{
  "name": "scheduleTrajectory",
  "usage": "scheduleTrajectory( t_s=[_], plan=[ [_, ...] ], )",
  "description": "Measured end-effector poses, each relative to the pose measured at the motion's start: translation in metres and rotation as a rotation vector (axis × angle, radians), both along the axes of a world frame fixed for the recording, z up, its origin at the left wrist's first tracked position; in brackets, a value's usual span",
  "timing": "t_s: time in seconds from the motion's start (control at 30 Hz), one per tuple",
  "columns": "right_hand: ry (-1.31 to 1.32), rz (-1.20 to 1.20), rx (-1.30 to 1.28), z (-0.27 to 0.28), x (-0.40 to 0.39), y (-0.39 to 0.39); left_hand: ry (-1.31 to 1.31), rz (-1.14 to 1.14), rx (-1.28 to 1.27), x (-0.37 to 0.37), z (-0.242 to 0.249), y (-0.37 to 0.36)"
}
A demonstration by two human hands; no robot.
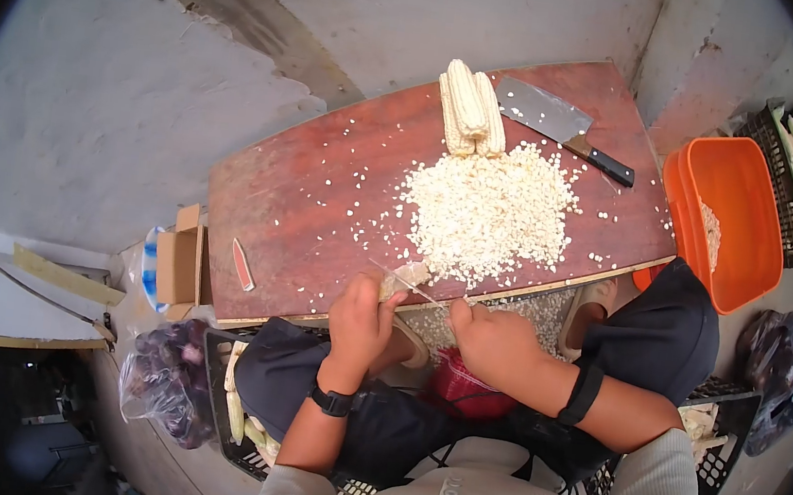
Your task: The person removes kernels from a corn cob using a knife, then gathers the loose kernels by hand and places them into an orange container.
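Note:
My left hand (361,317) is closed around a corn cob (410,275) at the near edge of the red-brown table. My right hand (495,342) grips a knife whose thin blade (423,294) lies across the cob; its handle is hidden in my fist. Just beyond my hands spreads a heap of loose white corn kernels (488,214). Several whole white corn ears (469,109) are stacked at the heap's far side. Beside them lies a cleaver (544,111) with a black handle.
An orange tub (732,222) with some kernels stands right of the table (315,189). A small red-and-white piece (243,265) lies at the table's left. Black crates (726,446) holding corn flank my legs. A bag of dark produce (168,378) and a cardboard box (182,257) sit left.

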State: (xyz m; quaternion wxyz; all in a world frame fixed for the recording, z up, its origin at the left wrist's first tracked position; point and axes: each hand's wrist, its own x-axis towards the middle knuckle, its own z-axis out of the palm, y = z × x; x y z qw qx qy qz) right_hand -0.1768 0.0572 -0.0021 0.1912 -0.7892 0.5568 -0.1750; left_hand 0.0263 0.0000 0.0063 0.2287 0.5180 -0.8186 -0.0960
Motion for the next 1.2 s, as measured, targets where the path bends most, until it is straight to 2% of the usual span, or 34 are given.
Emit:
scheduleTrajectory(
  t_s=[0.13,0.23,0.43,0.53,0.73,0.93,1.03,1.2],
  plan=[
    [-0.068,0.003,0.013,-0.004,0.005,-0.007,-0.132,-0.052,-0.011,-0.001,-0.002,-0.001],
    [-0.031,-0.024,0.158,-0.004,0.011,-0.023,-0.139,-0.287,-0.027,-0.02,0.002,0.01],
    [-0.128,0.023,-0.038,-0.02,0.013,-0.039,-0.079,-0.156,-0.012,-0.02,-0.001,0.006],
    [-0.095,0.012,-0.006,-0.022,0.023,-0.044,-0.049,-0.107,0.0,-0.014,-0.001,0.004],
    [-0.061,-0.014,-0.118,-0.041,0.028,-0.052,0.017,-0.095,-0.016,-0.011,-0.004,0.002],
    [-0.074,-0.041,-0.114,-0.041,0.027,-0.034,0.01,0.051,-0.032,0.001,-0.014,0.007],
    [-0.072,-0.083,-0.098,-0.034,0.022,-0.019,0.124,0.075,0.038,0.009,-0.011,0.005],
    [0.013,-0.13,-0.011,-0.024,0.022,-0.01,0.02,0.008,0.02,0.007,-0.009,0.008]
  ],
)
